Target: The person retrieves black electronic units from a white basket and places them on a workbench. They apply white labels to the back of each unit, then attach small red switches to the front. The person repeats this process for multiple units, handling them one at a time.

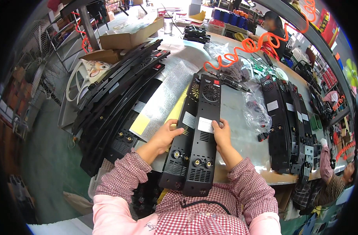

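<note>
- A long black plastic housing with a round fan grille, white label and brass terminals (pixel 203 135) lay on the workbench (pixel 241 117) directly before the person, its long axis running away from the body, the near end overhanging the bench edge towards the chest
- A second black housing of the same kind (pixel 181 137) lay touching it on the left, parallel, and partly underneath
- The right hand (pixel 223 135) rested against the right edge of the upper housing, beside the white label, fingers curled narrowly onto the top face; it was the nearer hand to that housing
- The left hand (pixel 165 137) lay on the left flank of the second housing, fingers bent and pressed on its edge; a full grip could not be confirmed for either hand
- The pair of housings sat between the two hands, at mid-length
- A fanned stack of black housings (pixel 116 98) lay to the left, over printed paper sheets (pixel 167 90)
- A row of similar black housings (pixel 284 125) stood to the right, well apart
- A clear plastic bag (pixel 255 107) lay between that row and the hands
- An orange coiled air hose (pixel 245 45) hung over the far bench
- Another person's sleeve (pixel 326 162) showed at the lower right
</note>
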Demonstrator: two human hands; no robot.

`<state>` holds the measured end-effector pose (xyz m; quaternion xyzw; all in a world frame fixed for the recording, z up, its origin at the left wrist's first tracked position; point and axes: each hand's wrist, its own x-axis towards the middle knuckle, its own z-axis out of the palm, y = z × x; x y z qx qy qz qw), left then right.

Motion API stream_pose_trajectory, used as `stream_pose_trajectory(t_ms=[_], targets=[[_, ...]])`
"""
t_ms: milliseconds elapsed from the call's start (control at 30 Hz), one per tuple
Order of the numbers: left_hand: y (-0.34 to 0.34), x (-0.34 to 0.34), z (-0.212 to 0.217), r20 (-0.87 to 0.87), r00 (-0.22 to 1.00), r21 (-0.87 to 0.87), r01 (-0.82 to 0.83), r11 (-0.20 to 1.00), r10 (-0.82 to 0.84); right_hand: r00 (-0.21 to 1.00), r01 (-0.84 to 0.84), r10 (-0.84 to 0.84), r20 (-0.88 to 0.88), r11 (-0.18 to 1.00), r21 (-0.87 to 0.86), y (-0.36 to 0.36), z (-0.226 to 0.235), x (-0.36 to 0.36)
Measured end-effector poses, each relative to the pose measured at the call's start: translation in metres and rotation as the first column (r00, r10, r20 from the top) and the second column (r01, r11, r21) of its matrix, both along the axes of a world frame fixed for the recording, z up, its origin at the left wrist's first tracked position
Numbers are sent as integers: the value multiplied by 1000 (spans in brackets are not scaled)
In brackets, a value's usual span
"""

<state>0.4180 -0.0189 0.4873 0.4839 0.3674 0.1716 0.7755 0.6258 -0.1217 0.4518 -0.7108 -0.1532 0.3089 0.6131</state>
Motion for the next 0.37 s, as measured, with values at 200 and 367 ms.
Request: stream_pose_trajectory(t_ms=[200,367], targets=[[-9,4,-9,104,994,-4,-30,1000,30,972,-17,32,-235,998,63,-1,12,7],[-8,-1,-11,91,995,-22,-35,999,37,885,-230,319,-338,932,280,-12,10,26]])
